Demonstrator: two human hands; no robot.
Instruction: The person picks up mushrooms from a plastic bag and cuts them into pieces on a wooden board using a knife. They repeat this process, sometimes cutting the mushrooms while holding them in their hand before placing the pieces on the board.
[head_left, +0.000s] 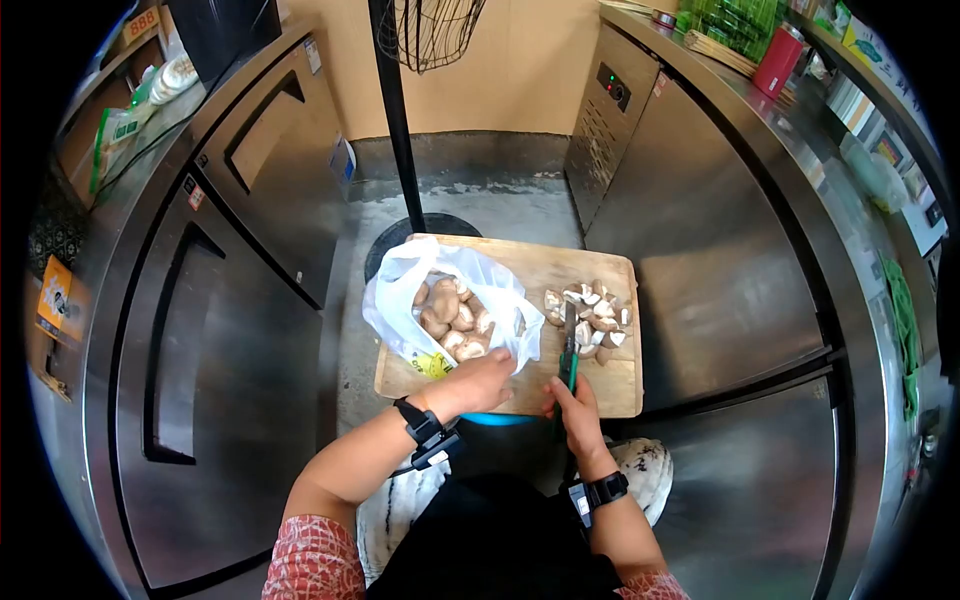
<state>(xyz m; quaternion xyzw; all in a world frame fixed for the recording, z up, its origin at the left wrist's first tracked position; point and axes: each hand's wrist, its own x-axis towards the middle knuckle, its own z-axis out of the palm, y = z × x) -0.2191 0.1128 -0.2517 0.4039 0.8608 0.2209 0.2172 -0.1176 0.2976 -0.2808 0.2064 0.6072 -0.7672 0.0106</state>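
A wooden board (600,388) lies low in front of me. On its left part sits an open white plastic bag (398,290) full of brown mushrooms (447,304). My left hand (482,383) is at the bag's near right edge, its fingers bent against the plastic; whether it grips the bag is hidden. My right hand (575,405) is wrapped round the green handle of a knife or scissors (570,355), whose dark blade points away from me. Cut mushroom pieces (603,322) lie right of the blade on the board.
Steel cabinets (250,370) stand on the left and more steel cabinets (700,250) on the right. Behind the board, a black pole (397,130) rises from a round base. A blue object (500,420) shows under the board's near edge.
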